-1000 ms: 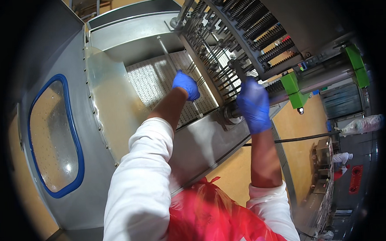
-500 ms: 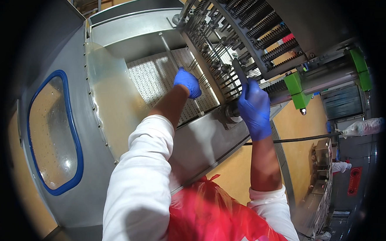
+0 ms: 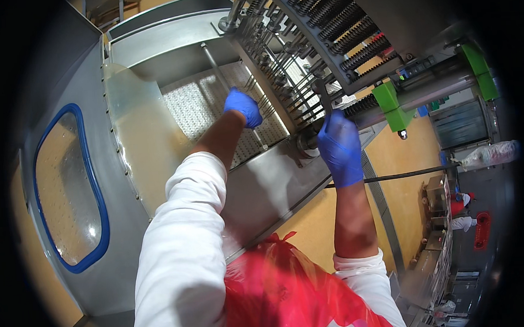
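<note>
My left hand [image 3: 242, 108], in a blue glove, is closed beside the thin upright needles [image 3: 258, 89] of a steel machine. It is over a slim metal rod [image 3: 214, 60] that crosses a perforated white bed [image 3: 190, 102]; what its fingers hold is hidden. Gripped in my blue-gloved right hand [image 3: 340, 144] is a dark metal wrench [image 3: 323, 95]. The wrench's head points up among the rods and nuts of the needle head [image 3: 284, 73], below a row of black coil springs [image 3: 350, 34]. Whether it sits on a nut I cannot tell.
Green clamps [image 3: 394, 106] hold a thick steel shaft right of my right hand. A blue-edged window [image 3: 100, 190] is set in the grey panel at left. A black hose [image 3: 399, 174] runs across to the right. Farther right, people in red and white [image 3: 461, 206] are near equipment.
The machine and both hands appear shifted slightly left in the view. The wrench stands more upright, its head turned slightly. My left hand remains closed by the needles.
</note>
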Demonstrator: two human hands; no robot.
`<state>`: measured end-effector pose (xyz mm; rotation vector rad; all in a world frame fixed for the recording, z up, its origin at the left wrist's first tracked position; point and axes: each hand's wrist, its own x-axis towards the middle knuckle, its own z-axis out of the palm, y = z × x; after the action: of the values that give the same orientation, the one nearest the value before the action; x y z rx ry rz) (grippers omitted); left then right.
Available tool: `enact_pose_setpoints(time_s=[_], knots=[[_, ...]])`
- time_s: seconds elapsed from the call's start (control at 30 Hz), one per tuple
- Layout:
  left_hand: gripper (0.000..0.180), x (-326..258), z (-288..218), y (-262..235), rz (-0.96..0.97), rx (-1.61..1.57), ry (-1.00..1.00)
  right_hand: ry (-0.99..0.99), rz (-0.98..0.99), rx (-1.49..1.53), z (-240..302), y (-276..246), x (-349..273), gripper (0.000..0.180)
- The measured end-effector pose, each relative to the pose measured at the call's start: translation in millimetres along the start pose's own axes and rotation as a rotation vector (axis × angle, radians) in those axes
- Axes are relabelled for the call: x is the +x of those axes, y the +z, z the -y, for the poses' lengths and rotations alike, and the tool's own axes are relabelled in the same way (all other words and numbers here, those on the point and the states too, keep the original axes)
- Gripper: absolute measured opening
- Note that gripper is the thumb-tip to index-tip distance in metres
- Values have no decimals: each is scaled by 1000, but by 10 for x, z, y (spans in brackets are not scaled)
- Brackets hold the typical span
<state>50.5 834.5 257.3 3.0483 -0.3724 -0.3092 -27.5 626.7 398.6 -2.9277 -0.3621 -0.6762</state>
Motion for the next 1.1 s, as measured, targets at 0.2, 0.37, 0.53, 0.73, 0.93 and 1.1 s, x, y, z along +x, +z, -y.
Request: enact_pose_setpoints(time_s=[0.2,0.37,0.53,0.73,0.93,1.1], knots=[[42,-96,90,-41,121,37,-56,-103,-469,207,435,-408,95,19],[41,-37,-15,-96,78,30,-30,131,172,-45,-50,110,-139,22],[39,-76,48,-27,85,9,-49,77,25,52,-63,-164,-209,22],[34,21,10,50,-3,11,-14,17,106,356,-403,154,-1050,17],[41,-378,-224,62,-411,-565,198,155,110,526,-226,468,-1433,22],[34,-978,-1093,-180,-120,-1529,128,7,15,814,141,621,-1340,39]])
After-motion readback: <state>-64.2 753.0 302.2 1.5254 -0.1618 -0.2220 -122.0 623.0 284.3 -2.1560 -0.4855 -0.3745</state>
